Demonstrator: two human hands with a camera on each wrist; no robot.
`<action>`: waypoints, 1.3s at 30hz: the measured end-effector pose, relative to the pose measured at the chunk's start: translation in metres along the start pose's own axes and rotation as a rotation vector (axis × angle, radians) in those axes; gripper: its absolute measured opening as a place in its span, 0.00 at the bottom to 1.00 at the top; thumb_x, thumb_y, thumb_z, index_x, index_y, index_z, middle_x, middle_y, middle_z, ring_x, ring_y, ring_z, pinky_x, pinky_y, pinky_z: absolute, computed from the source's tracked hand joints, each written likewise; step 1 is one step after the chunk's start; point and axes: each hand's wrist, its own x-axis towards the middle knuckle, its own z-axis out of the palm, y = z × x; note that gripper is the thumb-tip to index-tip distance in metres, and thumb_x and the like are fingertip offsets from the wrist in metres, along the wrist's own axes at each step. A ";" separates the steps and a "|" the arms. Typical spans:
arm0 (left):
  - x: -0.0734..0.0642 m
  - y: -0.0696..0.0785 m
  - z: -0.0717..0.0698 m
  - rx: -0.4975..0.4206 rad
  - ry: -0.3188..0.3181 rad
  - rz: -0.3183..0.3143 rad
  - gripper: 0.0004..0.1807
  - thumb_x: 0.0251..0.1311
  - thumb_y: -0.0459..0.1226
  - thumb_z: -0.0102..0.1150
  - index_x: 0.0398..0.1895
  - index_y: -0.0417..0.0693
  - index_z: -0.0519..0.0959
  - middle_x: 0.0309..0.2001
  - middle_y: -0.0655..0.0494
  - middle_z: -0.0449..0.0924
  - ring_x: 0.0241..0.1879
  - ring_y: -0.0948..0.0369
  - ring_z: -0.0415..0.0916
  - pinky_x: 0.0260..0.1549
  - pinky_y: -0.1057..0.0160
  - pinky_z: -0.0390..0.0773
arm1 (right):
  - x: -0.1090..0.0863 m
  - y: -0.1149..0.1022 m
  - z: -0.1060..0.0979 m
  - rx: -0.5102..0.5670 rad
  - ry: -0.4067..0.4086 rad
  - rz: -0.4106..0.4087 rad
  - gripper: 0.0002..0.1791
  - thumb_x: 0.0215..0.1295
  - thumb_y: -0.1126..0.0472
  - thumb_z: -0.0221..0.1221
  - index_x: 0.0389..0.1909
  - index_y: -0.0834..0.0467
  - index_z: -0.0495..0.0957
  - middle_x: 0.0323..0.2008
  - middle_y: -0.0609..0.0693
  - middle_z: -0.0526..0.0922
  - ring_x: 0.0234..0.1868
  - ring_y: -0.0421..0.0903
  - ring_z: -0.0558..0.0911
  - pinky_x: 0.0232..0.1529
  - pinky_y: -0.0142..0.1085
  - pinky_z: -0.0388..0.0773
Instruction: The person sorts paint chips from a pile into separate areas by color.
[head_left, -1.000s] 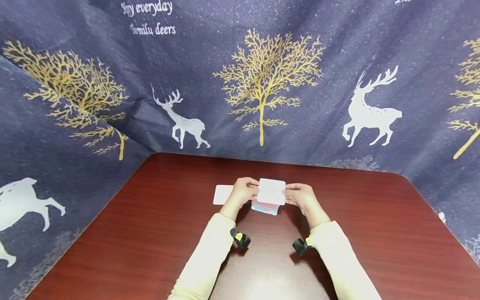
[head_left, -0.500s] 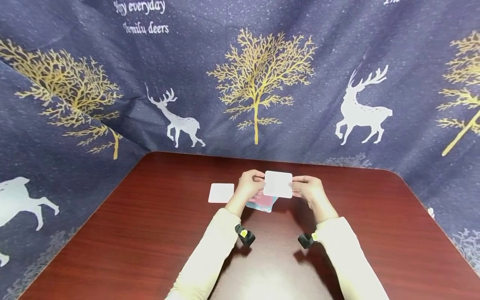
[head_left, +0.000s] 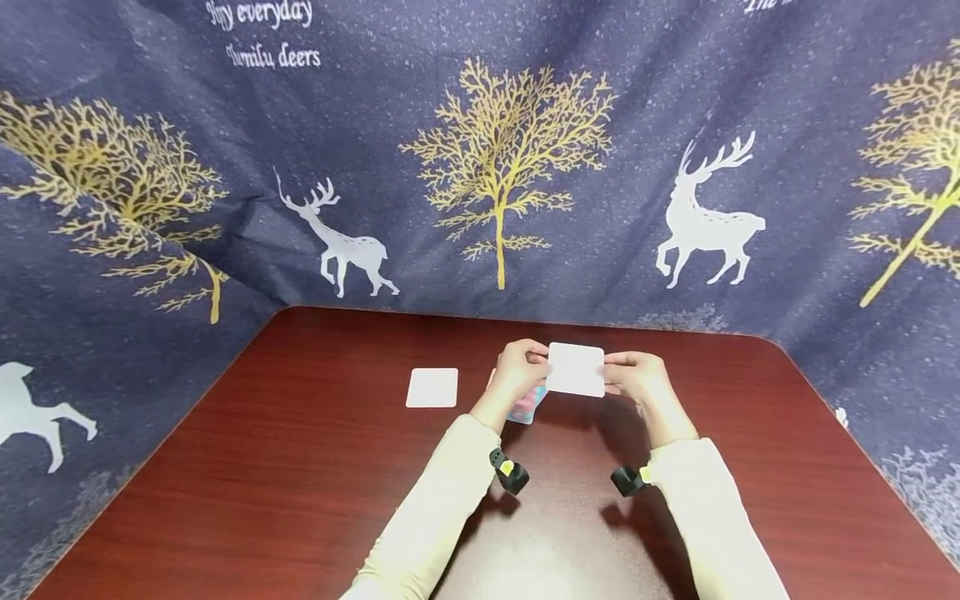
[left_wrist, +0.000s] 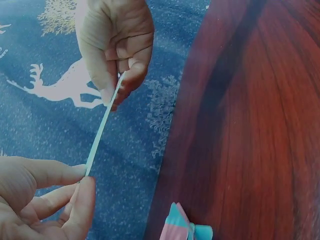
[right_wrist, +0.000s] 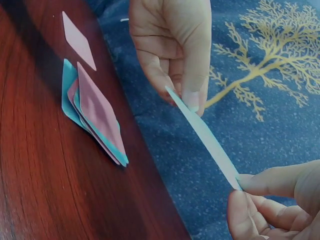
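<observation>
A square white card (head_left: pixel 575 369) with rounded corners is held up above the table, one hand at each side edge. My left hand (head_left: pixel 517 367) pinches its left edge between thumb and fingers, while my right hand (head_left: pixel 637 379) pinches the right edge. Both wrist views show this card (left_wrist: pixel 102 130) nearly edge-on, thin and pale. Under and behind my left hand lies a loose pile of pink and light-blue cards (head_left: pixel 525 407), partly hidden in the head view. The right wrist view shows the pile (right_wrist: pixel 97 107) fanned unevenly on the table.
Another white card (head_left: pixel 432 387) lies flat on the reddish-brown table (head_left: pixel 315 450), left of the pile. A dark blue cloth (head_left: pixel 450 275) with trees and deer hangs behind the table's far edge. Each sleeve has a black wrist device (head_left: pixel 513 477).
Both hands have moved right and slightly up over the table with the white card between them. The white card on the left, partly covered before, now shows whole.
</observation>
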 end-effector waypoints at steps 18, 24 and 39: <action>0.007 -0.013 0.033 -0.132 -0.049 -0.033 0.14 0.49 0.22 0.57 0.41 0.31 0.78 0.28 0.47 0.80 0.26 0.62 0.78 0.29 0.63 0.83 | 0.005 0.017 -0.018 -0.022 0.066 0.060 0.23 0.61 0.70 0.57 0.56 0.76 0.69 0.21 0.43 0.79 0.22 0.35 0.79 0.28 0.27 0.80; 0.009 -0.017 0.039 -0.122 -0.060 -0.019 0.15 0.49 0.22 0.56 0.43 0.30 0.79 0.29 0.47 0.80 0.26 0.62 0.78 0.28 0.64 0.83 | 0.007 0.020 -0.022 -0.061 0.075 0.042 0.22 0.60 0.71 0.57 0.55 0.77 0.70 0.21 0.43 0.79 0.21 0.35 0.78 0.27 0.27 0.80; 0.005 -0.021 0.049 -0.092 -0.043 -0.064 0.13 0.54 0.28 0.57 0.44 0.30 0.79 0.40 0.39 0.83 0.35 0.53 0.84 0.28 0.65 0.83 | 0.011 0.030 -0.022 -0.172 0.075 0.037 0.21 0.60 0.70 0.58 0.54 0.77 0.71 0.25 0.48 0.79 0.22 0.37 0.77 0.27 0.30 0.80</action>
